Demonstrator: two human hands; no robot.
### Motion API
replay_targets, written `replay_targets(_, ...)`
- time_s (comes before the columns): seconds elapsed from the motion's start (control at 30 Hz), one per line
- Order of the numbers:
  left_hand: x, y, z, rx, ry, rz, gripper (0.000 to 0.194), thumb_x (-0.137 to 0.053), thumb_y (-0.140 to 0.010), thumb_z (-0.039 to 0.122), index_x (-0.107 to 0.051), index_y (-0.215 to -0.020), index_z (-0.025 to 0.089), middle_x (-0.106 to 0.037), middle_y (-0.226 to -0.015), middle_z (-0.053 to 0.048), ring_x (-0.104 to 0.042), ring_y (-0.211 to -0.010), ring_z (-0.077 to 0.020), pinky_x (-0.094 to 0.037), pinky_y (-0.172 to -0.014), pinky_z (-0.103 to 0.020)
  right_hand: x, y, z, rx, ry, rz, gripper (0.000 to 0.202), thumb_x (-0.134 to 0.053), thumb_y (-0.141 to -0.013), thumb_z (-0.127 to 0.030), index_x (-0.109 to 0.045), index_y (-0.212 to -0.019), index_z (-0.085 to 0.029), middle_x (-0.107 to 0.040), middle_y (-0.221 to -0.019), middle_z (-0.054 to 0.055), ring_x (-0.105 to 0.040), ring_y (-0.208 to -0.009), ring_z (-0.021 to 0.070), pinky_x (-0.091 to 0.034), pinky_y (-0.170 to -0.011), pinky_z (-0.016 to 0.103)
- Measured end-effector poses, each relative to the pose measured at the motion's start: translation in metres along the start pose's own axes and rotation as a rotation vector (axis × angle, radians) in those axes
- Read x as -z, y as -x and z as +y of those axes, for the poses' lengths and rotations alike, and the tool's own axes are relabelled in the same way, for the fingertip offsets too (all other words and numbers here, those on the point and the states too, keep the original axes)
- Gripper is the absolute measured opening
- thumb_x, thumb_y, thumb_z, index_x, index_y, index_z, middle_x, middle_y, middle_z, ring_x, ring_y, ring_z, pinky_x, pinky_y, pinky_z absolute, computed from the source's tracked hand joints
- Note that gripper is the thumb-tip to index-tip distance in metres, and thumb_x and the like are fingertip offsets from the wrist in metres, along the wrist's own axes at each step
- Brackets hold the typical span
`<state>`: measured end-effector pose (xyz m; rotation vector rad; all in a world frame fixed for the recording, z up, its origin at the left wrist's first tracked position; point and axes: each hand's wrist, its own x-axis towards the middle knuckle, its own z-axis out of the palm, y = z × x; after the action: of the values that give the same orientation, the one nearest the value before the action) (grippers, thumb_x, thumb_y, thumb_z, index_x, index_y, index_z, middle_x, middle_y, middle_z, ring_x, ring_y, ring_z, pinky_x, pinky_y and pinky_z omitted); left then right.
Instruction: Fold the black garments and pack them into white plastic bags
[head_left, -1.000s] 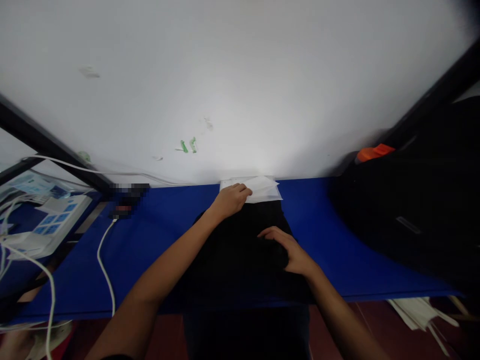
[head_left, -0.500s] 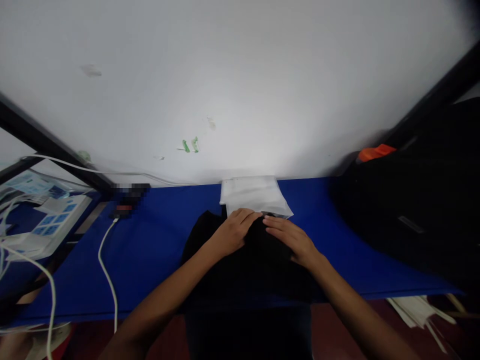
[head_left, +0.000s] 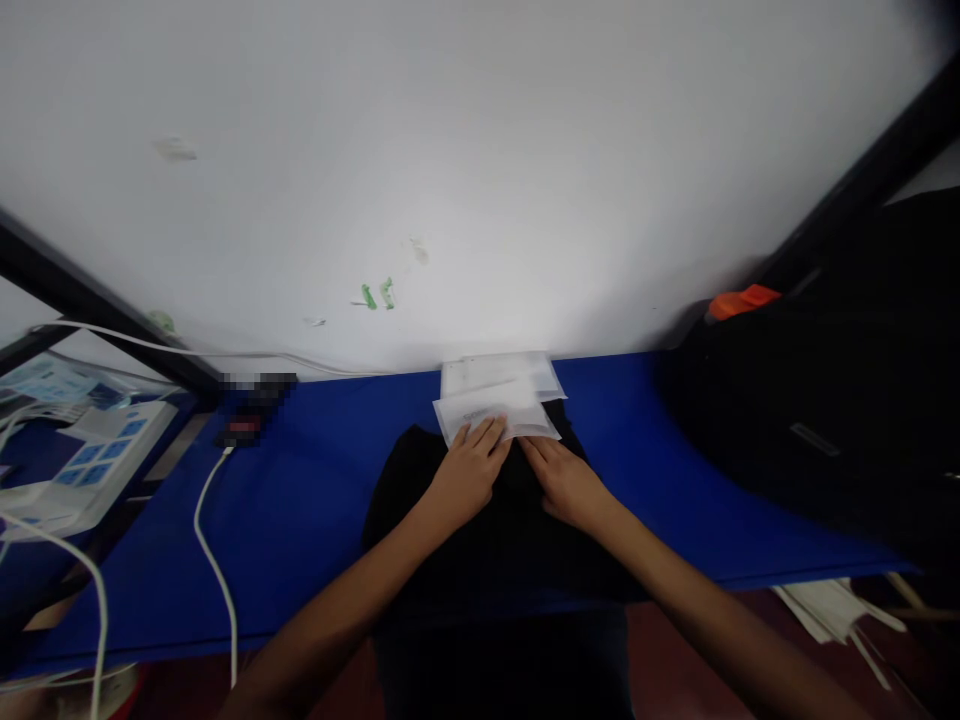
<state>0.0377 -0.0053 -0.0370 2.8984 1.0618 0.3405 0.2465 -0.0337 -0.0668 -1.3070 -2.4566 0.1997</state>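
Overlapping black cloth (head_left: pixel 517 550) on the surface (head_left: pixel 307 490), the white packet (head_left: pixel 487 402) looks light, limp and slippery, best held by its near edge, where the left hand (head_left: pixel 469 472) sits slightly spread, the right hand (head_left: pixel 568 482) bunched; I cannot tell whether either pinches.

White, flat wall (head_left: pixel 525 160) filling the upper frame, brightest near centre, with small green scraps (head_left: pixel 377 296) left of centre; long, blue-topped table (head_left: pixel 315 480) across the middle; straight, dark bar (head_left: pixel 885 165) at upper right; reddish-brown floor (head_left: pixel 664 680) along the bottom
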Motion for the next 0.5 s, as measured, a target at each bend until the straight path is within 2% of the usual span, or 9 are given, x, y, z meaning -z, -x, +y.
replay_targets(0.07, 0.001, 0.0, 0.002, 0.017, -0.031, -0.079, 0.081, -0.041, -0.068, -0.007, -0.036, -0.147, 0.009, -0.023, -0.161, -0.019, -0.025, -0.147, -0.0337, -0.03, -0.113, -0.061, 0.0, 0.0, 0.0, 0.001, -0.004, -0.032, 0.094, -0.049, -0.057, 0.005, -0.031, -0.149, -0.008, -0.046, -0.146, 0.024, -0.044, -0.137, 0.0336, -0.041, -0.112, 0.049)
replay_targets(0.17, 0.002, 0.001, 0.007, -0.009, -0.021, -0.112, 0.09, -0.039, -0.065, -0.007, -0.023, -0.152, 0.01, -0.013, -0.164, -0.016, -0.014, -0.151, -0.031, -0.026, -0.114, -0.062, 0.001, -0.002, -0.001, 0.017, 0.0, 0.0, 0.087, -0.044, -0.061, 0.007, -0.033, -0.147, -0.006, -0.047, -0.144, 0.024, -0.044, -0.137, 0.0323, -0.043, -0.111, 0.048)
replay_targets(0.27, 0.006, 0.002, 0.012, -0.044, 0.048, -0.108, 0.095, -0.04, -0.065, -0.007, -0.015, -0.154, 0.011, -0.011, -0.164, -0.016, -0.01, -0.152, -0.0298, -0.024, -0.115, -0.061, 0.0, -0.004, -0.003, -0.004, 0.005, 0.069, 0.075, -0.041, -0.069, 0.005, -0.037, -0.144, -0.006, -0.052, -0.139, 0.024, -0.049, -0.132, 0.0324, -0.048, -0.105, 0.049)
replay_targets(0.4, 0.012, 0.004, 0.021, -0.113, 0.152, -0.088, 0.102, -0.042, -0.064, -0.005, -0.005, -0.156, 0.014, -0.011, -0.164, -0.016, -0.006, -0.152, -0.0299, -0.021, -0.116, -0.062, -0.013, -0.011, 0.0, -0.079, 0.044, 0.037, 0.05, -0.041, -0.087, -0.006, -0.051, -0.136, -0.006, -0.064, -0.124, 0.024, -0.064, -0.111, 0.0345, -0.055, -0.094, 0.051)
replay_targets(0.5, 0.014, 0.006, 0.027, -0.156, 0.199, -0.086, 0.106, -0.044, -0.062, -0.004, 0.0, -0.157, 0.015, -0.009, -0.165, -0.014, -0.001, -0.152, -0.031, -0.017, -0.117, -0.063, -0.027, -0.019, 0.003, -0.147, -0.064, 0.078, 0.043, -0.043, -0.091, -0.011, -0.057, -0.132, -0.012, -0.066, -0.124, 0.022, -0.063, -0.115, 0.0365, -0.05, -0.1, 0.054)
